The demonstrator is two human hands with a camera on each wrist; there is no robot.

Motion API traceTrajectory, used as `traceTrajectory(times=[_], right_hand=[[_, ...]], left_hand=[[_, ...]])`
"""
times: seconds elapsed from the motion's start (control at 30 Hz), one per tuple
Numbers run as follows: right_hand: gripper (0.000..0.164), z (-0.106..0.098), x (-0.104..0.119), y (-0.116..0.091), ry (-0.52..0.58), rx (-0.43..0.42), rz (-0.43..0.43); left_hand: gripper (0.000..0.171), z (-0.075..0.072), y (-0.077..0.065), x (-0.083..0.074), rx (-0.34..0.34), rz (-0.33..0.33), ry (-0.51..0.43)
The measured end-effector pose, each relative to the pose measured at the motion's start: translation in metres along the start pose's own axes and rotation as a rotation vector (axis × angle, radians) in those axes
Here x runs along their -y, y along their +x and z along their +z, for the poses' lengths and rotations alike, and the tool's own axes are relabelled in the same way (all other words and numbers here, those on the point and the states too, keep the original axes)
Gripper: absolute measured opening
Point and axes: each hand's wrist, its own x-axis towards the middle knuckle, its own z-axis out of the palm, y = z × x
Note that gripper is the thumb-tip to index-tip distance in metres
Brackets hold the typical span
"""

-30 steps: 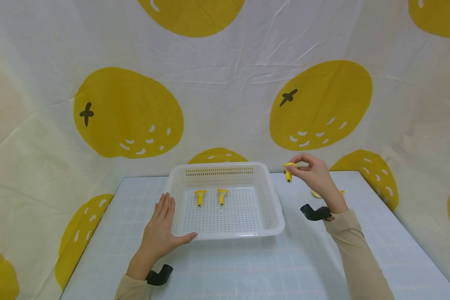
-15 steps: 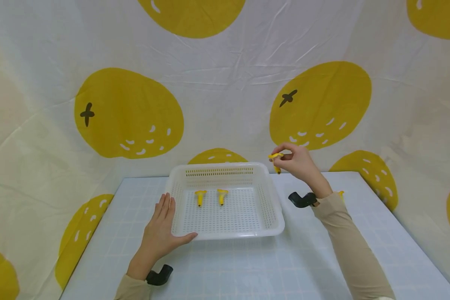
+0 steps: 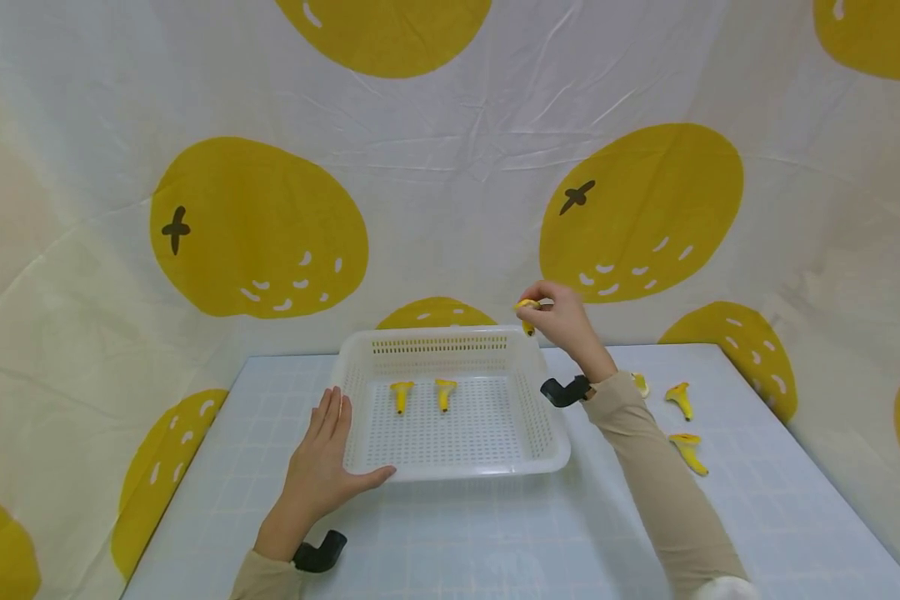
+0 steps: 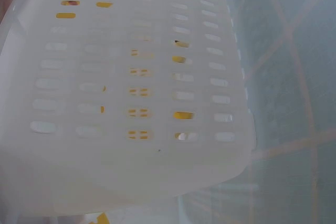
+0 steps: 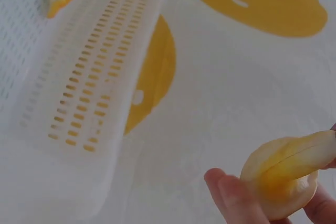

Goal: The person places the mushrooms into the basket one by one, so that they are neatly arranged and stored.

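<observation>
From the head, well back, looking forward and down across white basket [image 3: 457, 475], surface [image 3: 450, 542] and printed cloth [image 3: 435, 208], from the left wrist, very close on basket's slotted wall [image 4: 121, 169], from the right wrist, near yellow mushroom [image 5: 281, 179], sharing basket and cloth with the head view

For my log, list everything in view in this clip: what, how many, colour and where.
Basket: 1, white, mid-table
Basket mushrooms: 2, yellow, on the basket's floor
Held mushroom: 1, yellow, raised near the basket's far right corner
Loose mushrooms: 2, yellow, on the table's right side
Half-hidden item: 1, pale yellow, past the right forearm; unclear what
Table: 1, pale blue, checked, under the basket
Backdrop: 1, white with yellow fruit prints, behind
Black pieces: 2, one at each wrist
Sleeves: 2, beige, on the forearms
Left hand: 1, at the basket's near left corner
Right hand: 1, pinching the held mushroom
</observation>
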Motion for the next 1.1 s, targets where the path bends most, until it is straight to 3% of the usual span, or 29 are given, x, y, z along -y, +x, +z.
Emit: traceTrajectory(times=[0.37,0.77,1.1], right_hand=[[0.013,0.032,-0.007,0.012,-0.148,0.097,-0.042],[0.014,0.061,-0.016,0.011,-0.101,0.12,0.099],[0.015,0.077,-0.031,0.008,-0.18,0.167,0.106]], left_hand=[[0.126,0.003,-0.001,0.002,-0.016,0.002,0.003],[0.127,0.002,-0.001,0.002,-0.003,0.001,0.002],[0.126,0.003,0.0,0.002,-0.007,0.004,0.008]])
